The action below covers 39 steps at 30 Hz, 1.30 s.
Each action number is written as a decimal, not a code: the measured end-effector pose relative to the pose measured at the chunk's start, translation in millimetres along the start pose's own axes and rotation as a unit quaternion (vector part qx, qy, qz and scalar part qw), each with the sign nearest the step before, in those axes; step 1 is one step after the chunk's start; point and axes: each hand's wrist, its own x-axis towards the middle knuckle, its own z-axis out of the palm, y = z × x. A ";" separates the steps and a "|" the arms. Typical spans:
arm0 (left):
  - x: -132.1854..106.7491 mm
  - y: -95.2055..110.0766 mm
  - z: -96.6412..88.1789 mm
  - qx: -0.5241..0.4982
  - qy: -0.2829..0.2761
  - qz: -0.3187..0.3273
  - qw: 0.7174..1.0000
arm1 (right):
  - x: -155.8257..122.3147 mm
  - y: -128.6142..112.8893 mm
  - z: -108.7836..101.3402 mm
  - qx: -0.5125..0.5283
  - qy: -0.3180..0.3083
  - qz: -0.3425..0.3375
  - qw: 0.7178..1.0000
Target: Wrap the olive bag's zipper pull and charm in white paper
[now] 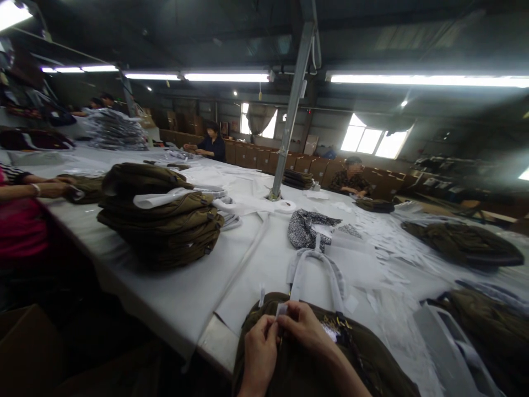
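An olive-green bag point(285, 364) lies in front of me at the table's near edge. Its handles point(306, 270) are wrapped in white paper and arch up away from me. Over the top of the bag, my left hand point(260, 347) and my right hand point(306, 328) meet with fingers pinched together. Between their fingertips a small white strip of paper point(281, 310) sticks up. Part of the strip is hidden by the fingers. Gold-coloured hardware point(330, 322) shows on the bag, just right of my right hand.
A stack of olive bags point(165, 231) stands to the left. A black-and-white patterned cloth point(303, 229) and white paper sheets point(351, 256) lie beyond my bag. At right are a grey tape dispenser-like box point(448, 342) and more olive bags point(463, 242). A metal post point(291, 116) rises mid-table. Co-workers sit around.
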 end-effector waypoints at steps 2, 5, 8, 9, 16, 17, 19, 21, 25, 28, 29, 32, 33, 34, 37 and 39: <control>0.8 0.6 -2.9 0.000 -0.008 -0.003 1.000 | -0.2 -0.1 3.0 -0.011 0.021 0.003 1.000; 4.0 -0.1 -8.0 -0.031 -0.058 0.002 0.998 | -0.5 -0.8 5.3 -0.025 0.044 0.001 0.999; 7.7 -2.8 -9.9 -0.086 -0.101 0.003 0.991 | -1.2 -2.2 4.6 -0.013 0.039 0.015 0.999; 8.8 -4.1 -9.4 -0.098 -0.102 -0.001 0.990 | -1.5 -2.9 3.9 -0.001 0.032 0.023 0.999; 13.5 -9.2 -2.3 -0.103 -0.059 -0.013 0.993 | -5.9 -8.0 0.0 -0.078 0.030 -0.031 0.996; 13.5 -8.7 -2.0 -0.108 -0.058 -0.015 0.992 | -6.1 -7.5 0.1 -0.089 0.033 -0.037 0.995; 13.1 -7.4 -1.6 -0.120 -0.059 -0.022 0.991 | -5.8 -5.0 1.0 -0.091 0.031 -0.040 0.995; 12.5 -6.6 -1.3 -0.121 -0.057 -0.029 0.991 | -4.5 -1.0 2.4 -0.093 0.041 -0.040 0.994; 11.8 -7.5 -1.0 -0.103 -0.043 -0.041 0.993 | -1.0 5.9 4.1 -0.097 0.073 -0.032 0.992; 12.2 -8.8 -1.8 -0.123 -0.059 -0.044 0.990 | 0.0 5.9 4.2 -0.072 0.068 -0.016 0.995; 12.5 -9.1 -2.0 -0.131 -0.070 -0.041 0.988 | -0.1 4.9 4.2 -0.062 0.065 -0.011 0.996; 13.1 -9.4 -1.6 -0.139 -0.076 -0.030 0.987 | -1.2 1.0 3.8 -0.033 0.050 0.008 0.998; 13.1 -9.3 -1.1 -0.137 -0.068 -0.030 0.988 | -1.6 0.2 3.6 -0.025 0.042 0.017 0.999; 12.9 -8.9 -0.5 -0.133 -0.058 -0.031 0.989 | -1.9 0.0 3.4 -0.020 0.033 0.027 0.999; 11.3 -6.5 0.7 -0.114 -0.039 -0.025 0.992 | -1.8 2.9 3.1 -0.021 0.022 0.045 0.999; 10.2 -4.0 0.9 -0.107 -0.035 -0.015 0.994 | -1.2 6.5 3.5 -0.033 0.035 0.049 0.998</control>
